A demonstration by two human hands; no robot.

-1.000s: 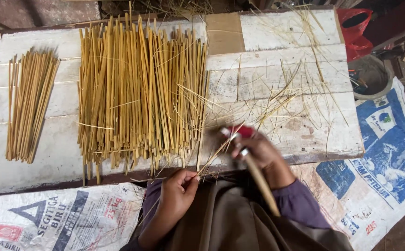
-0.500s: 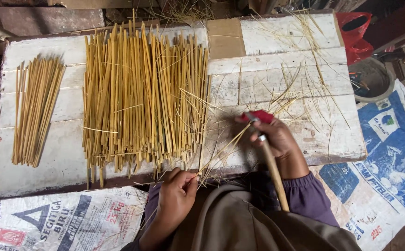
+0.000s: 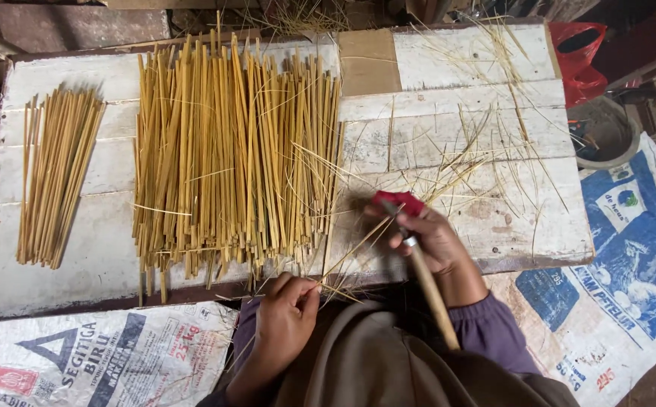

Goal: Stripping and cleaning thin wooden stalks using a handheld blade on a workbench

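A large heap of yellow bamboo strips [image 3: 230,158] lies across the white wooden table [image 3: 102,256]. My left hand [image 3: 286,316], at the table's near edge, pinches the lower end of one thin strip [image 3: 350,252]. That strip runs up and to the right toward my right hand [image 3: 430,237]. My right hand grips a knife with a long wooden handle [image 3: 432,290] and wears a red wrap [image 3: 399,202] on a finger. The blade is mostly hidden by the hand.
A smaller bundle of strips [image 3: 53,181] lies at the table's left. Thin shavings [image 3: 486,143] are scattered over the right part. Printed sacks [image 3: 622,264] cover the floor on both sides. A red bag [image 3: 584,56] and a round basin [image 3: 603,132] stand at the right.
My right hand with the knife has shifted slightly to the right along the strip. The left hand stays at the table's edge, still holding the strip's end.
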